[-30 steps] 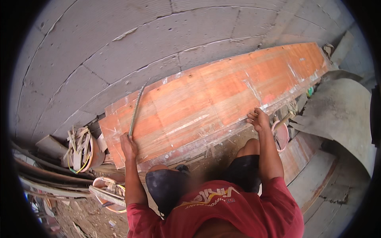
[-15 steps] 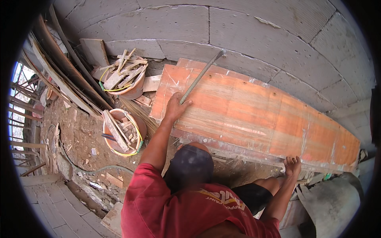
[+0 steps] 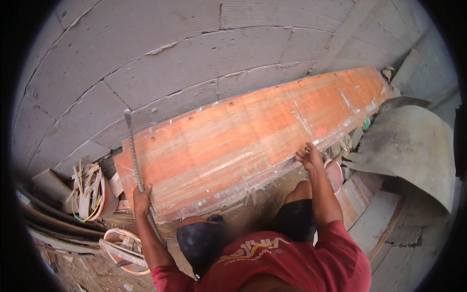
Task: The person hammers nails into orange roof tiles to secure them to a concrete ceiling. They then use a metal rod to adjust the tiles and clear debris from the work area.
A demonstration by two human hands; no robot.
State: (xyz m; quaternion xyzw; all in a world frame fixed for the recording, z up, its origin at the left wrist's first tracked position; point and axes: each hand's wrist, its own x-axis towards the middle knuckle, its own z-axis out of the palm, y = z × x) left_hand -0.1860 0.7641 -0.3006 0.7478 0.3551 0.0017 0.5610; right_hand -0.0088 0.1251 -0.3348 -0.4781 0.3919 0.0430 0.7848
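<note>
A ribbed steel bar (image 3: 134, 155) slants across the left end of a long orange plywood panel (image 3: 219, 146). My left hand (image 3: 142, 198) is wrapped round this bar close to the panel's near left corner. The bar's tip rises toward the block wall, and its lower part runs down beside my left forearm. Over the panel's near edge, right of its middle, is my right hand (image 3: 310, 156), fingers loosely bent and apart, with nothing visible in them. Whether its fingertips touch the wood I cannot tell.
A grey block wall (image 3: 185, 63) stands behind the panel. Two buckets of wood scraps, one farther (image 3: 108, 194) and one nearer (image 3: 111, 236), stand at left beside stacked boards (image 3: 63, 242). At right are a curved grey sheet (image 3: 413, 151) and a pinkish bucket (image 3: 334, 176).
The view has swung to the right. The steel bar now tilts the other way, its tip toward the left, still in my left hand. My right hand stays by the panel's near edge.
</note>
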